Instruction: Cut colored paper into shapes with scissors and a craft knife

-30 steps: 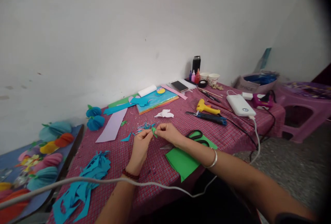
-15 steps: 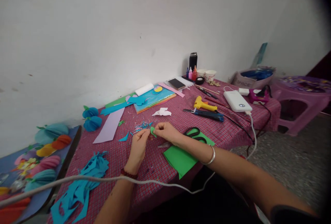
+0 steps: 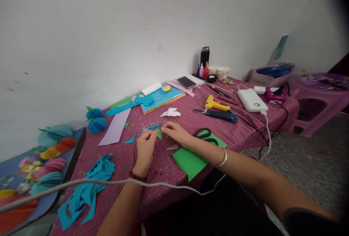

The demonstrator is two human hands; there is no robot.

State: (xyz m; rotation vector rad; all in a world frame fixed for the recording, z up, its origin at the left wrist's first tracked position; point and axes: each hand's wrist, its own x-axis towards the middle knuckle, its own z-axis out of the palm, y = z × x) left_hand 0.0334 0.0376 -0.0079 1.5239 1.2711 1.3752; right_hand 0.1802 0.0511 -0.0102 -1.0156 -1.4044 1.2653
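Observation:
My left hand [image 3: 145,148] pinches a small green paper piece [image 3: 159,134] between thumb and fingertips. My right hand [image 3: 176,133] is closed, its fingertips drawn together at the right edge of that piece; whether they grip it, I cannot tell. Beneath the right wrist lie black-handled scissors [image 3: 204,134], resting on a green paper sheet [image 3: 189,161]. Thin blue and pink paper shreds [image 3: 149,127] are heaped just behind my fingers. A pointed blue scrap [image 3: 131,139] lies left of my left hand.
Cut blue strips [image 3: 102,170] lie front left, beside blue paper ornaments [image 3: 96,125]. A yellow glue gun [image 3: 216,104], a blue cutter [image 3: 220,115] and a white power bank [image 3: 252,100] occupy the right. A white cable [image 3: 163,185] crosses in front of my forearms.
My fingertips have drawn slightly apart, and more of the green paper piece now shows between them. The view has shifted a little.

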